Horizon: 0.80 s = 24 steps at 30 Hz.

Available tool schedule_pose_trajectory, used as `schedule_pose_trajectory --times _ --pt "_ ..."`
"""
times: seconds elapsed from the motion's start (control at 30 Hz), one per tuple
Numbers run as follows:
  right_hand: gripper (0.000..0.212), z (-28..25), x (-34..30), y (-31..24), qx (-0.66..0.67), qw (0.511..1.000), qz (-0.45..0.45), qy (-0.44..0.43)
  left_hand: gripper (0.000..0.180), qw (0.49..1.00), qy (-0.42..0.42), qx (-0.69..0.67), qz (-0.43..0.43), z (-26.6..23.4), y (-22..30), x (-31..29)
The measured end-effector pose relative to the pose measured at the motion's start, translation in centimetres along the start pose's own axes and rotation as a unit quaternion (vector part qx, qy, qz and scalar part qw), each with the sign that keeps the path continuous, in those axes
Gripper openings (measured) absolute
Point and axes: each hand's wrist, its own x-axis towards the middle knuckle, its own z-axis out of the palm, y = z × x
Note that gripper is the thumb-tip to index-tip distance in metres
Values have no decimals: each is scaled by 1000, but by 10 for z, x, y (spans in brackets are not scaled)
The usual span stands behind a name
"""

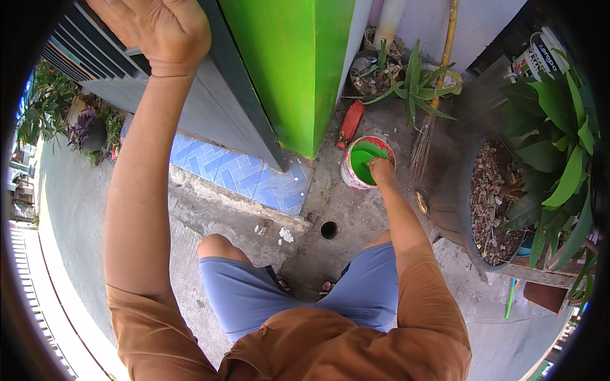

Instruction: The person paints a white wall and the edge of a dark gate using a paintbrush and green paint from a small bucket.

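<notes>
My right hand is down at the rim of a red and white bucket. Bright green paint lies inside and coats the bucket's inner wall. The fingers of this hand are closed, and what they hold is hidden against the paint. My left arm reaches far up, where my left hand is curled at the dark metal gate; its fingertips are cut off by the picture's edge. Right of the gate stands a bright green painted pillar.
A red block-like object lies behind the bucket, near an aloe plant. A stick broom leans by the wall. At right stands a large planter. A round hole opens in the concrete near my feet, beside a blue-tiled step.
</notes>
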Motion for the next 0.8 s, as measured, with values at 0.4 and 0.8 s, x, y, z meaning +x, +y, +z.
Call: schedule_pose_trajectory --times 0.4,0.8 --pt "19 -17 -8 -2 56 991 -90 87 66 994 -33 -88 -56 -8 -3 -1" --pt "19 -24 -21 -7 83 987 -91 101 66 991 -45 -106 -74 -18 12 2"
